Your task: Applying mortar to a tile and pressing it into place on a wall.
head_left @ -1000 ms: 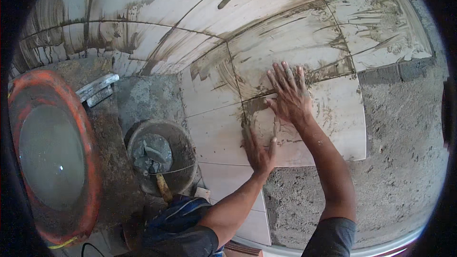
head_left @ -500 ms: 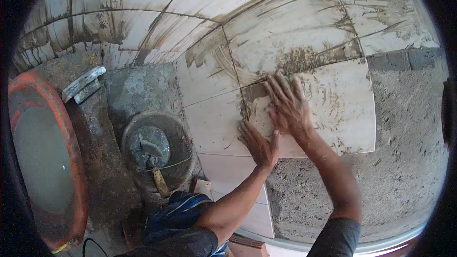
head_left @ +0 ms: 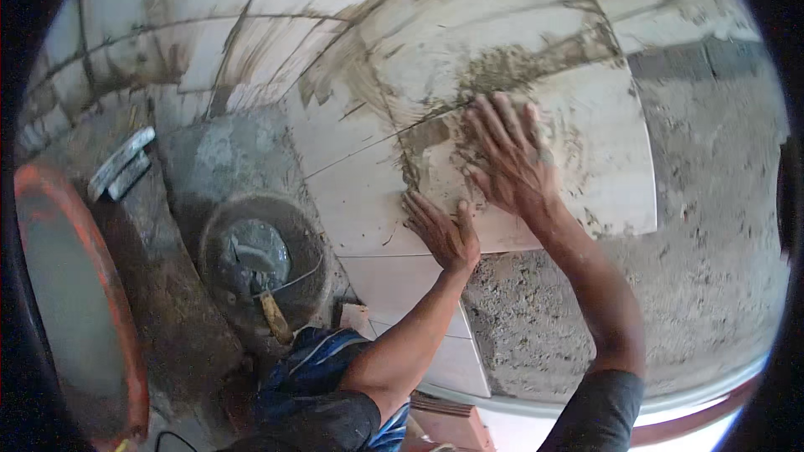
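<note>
Both my palms press on a pale tile (head_left: pixel 607 151) smeared with wet mortar. My right hand (head_left: pixel 511 163) lies flat near its middle, fingers spread toward the upper edge. Lower and to the left, my left hand (head_left: pixel 444 230) rests at the tile's left edge, fingers stretched across the joint with the neighbouring tile (head_left: pixel 352 201). Neither hand holds anything. A lump of grey-brown mortar (head_left: pixel 502 69) sits along the joint above the tile. Beyond the tile's right and lower edges is rough grey mortar (head_left: pixel 569 310).
To the left stands a bucket (head_left: pixel 222 285) with a trowel (head_left: pixel 272 314) in it, its handle over the near rim. Farther left is an orange-rimmed tub (head_left: pixel 134 351) of cloudy water. A float-like tool (head_left: pixel 121 166) lies beyond them. Stacked tiles (head_left: pixel 456 423) sit by the lower edge.
The whole view has shifted slightly, with the wall and bucket sliding left. My right hand has moved a little against the tile, still flat; my left stays at the tile's left edge.
</note>
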The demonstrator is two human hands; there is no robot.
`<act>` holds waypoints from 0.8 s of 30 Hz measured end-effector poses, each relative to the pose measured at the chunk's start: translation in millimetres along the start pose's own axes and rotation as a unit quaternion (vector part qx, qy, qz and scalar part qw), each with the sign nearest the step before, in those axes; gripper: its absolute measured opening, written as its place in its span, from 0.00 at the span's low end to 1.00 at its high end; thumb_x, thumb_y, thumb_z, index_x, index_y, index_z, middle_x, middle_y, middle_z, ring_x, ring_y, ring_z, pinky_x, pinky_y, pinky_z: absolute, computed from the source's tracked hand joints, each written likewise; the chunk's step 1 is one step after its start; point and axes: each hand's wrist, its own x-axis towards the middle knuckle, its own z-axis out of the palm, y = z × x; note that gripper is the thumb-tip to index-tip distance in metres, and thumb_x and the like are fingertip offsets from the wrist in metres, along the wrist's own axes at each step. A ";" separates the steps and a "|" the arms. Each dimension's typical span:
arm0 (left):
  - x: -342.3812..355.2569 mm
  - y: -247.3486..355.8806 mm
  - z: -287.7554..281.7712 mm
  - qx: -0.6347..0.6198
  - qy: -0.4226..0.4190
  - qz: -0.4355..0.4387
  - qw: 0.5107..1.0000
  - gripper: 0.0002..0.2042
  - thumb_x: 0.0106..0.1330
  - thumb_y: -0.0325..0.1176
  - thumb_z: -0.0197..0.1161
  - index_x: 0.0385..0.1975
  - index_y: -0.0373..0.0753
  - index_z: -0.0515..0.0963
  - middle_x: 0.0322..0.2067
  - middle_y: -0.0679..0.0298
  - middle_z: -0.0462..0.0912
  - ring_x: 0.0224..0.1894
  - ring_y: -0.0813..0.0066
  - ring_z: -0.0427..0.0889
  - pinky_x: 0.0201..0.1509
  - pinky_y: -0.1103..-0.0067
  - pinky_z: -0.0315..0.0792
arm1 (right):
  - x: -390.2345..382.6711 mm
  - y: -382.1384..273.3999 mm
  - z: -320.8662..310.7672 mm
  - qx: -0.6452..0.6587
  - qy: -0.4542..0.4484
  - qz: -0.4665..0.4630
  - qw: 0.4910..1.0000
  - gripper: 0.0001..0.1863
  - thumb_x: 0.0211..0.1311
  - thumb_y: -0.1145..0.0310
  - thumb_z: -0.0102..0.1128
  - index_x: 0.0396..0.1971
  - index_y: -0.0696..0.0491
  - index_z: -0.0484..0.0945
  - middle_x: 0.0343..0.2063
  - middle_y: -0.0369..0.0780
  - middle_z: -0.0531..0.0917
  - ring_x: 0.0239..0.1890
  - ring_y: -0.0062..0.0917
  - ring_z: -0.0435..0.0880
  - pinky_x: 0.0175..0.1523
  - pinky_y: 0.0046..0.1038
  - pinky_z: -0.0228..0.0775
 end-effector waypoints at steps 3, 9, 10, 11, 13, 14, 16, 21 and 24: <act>20.0 -12.3 -5.6 0.023 0.030 0.009 0.999 0.51 0.72 0.66 0.41 0.75 0.23 0.36 0.76 0.34 0.37 0.79 0.40 0.34 0.78 0.48 0.29 | 18.3 -9.9 13.0 -0.027 -0.015 -0.013 0.999 0.45 0.64 0.40 0.53 0.77 0.45 0.55 0.78 0.37 0.51 0.81 0.32 0.42 0.81 0.46 0.25; 18.6 -25.3 -3.8 0.080 -0.024 0.008 0.996 0.49 0.73 0.64 0.42 0.76 0.29 0.33 0.76 0.37 0.34 0.79 0.41 0.34 0.78 0.48 0.31 | 18.2 -36.1 -61.0 -0.031 0.148 -0.055 0.987 0.43 0.67 0.36 0.48 0.77 0.43 0.55 0.78 0.35 0.52 0.80 0.31 0.44 0.81 0.46 0.29; 19.0 -24.7 -2.0 0.082 -0.026 0.014 0.996 0.49 0.73 0.64 0.42 0.76 0.29 0.33 0.76 0.37 0.34 0.79 0.41 0.34 0.78 0.48 0.31 | 14.8 -38.6 -66.5 -0.036 0.206 -0.091 0.974 0.43 0.67 0.35 0.47 0.77 0.43 0.55 0.78 0.35 0.52 0.80 0.30 0.44 0.81 0.45 0.30; 17.0 -25.9 0.9 0.066 -0.022 0.001 0.998 0.48 0.73 0.63 0.41 0.76 0.29 0.33 0.76 0.37 0.34 0.79 0.41 0.33 0.78 0.48 0.31 | 5.9 -27.4 -48.0 -0.036 0.206 -0.084 0.974 0.43 0.67 0.35 0.47 0.77 0.43 0.55 0.78 0.35 0.52 0.80 0.30 0.44 0.81 0.45 0.30; 14.2 -24.2 7.1 0.028 -0.013 -0.027 0.999 0.46 0.75 0.62 0.39 0.76 0.30 0.33 0.76 0.37 0.32 0.79 0.41 0.32 0.78 0.48 0.31 | -11.7 6.2 7.3 -0.071 0.037 -0.028 0.996 0.44 0.67 0.35 0.47 0.77 0.44 0.55 0.78 0.35 0.52 0.80 0.31 0.45 0.82 0.45 0.29; 7.3 -24.0 5.9 0.036 -0.015 -0.024 0.999 0.46 0.75 0.63 0.37 0.76 0.30 0.33 0.76 0.38 0.33 0.79 0.41 0.33 0.78 0.48 0.30 | -13.6 6.9 9.8 -0.070 0.035 -0.026 0.997 0.44 0.67 0.35 0.47 0.77 0.44 0.55 0.78 0.35 0.52 0.80 0.31 0.45 0.82 0.45 0.29; 2.9 -21.6 9.4 0.040 -0.017 -0.026 0.999 0.46 0.75 0.63 0.37 0.76 0.30 0.33 0.76 0.38 0.33 0.79 0.41 0.33 0.78 0.48 0.31 | -17.7 7.9 15.1 -0.082 0.005 -0.016 0.997 0.45 0.66 0.34 0.49 0.77 0.44 0.54 0.78 0.35 0.52 0.80 0.31 0.45 0.82 0.45 0.29; 21.9 -51.6 3.6 0.112 0.037 0.031 0.993 0.47 0.74 0.65 0.37 0.76 0.31 0.33 0.77 0.38 0.33 0.79 0.42 0.32 0.78 0.48 0.31 | 1.7 -36.8 -42.0 -0.004 0.079 -0.036 0.996 0.41 0.70 0.40 0.48 0.77 0.44 0.54 0.78 0.34 0.53 0.80 0.30 0.44 0.82 0.46 0.27; 16.8 -42.7 9.3 0.149 0.016 0.057 0.987 0.48 0.74 0.66 0.36 0.76 0.30 0.32 0.76 0.38 0.34 0.79 0.42 0.32 0.77 0.47 0.29 | 6.1 -30.4 -35.5 -0.057 0.094 -0.081 0.991 0.39 0.71 0.41 0.46 0.77 0.41 0.53 0.79 0.32 0.51 0.81 0.29 0.42 0.82 0.47 0.26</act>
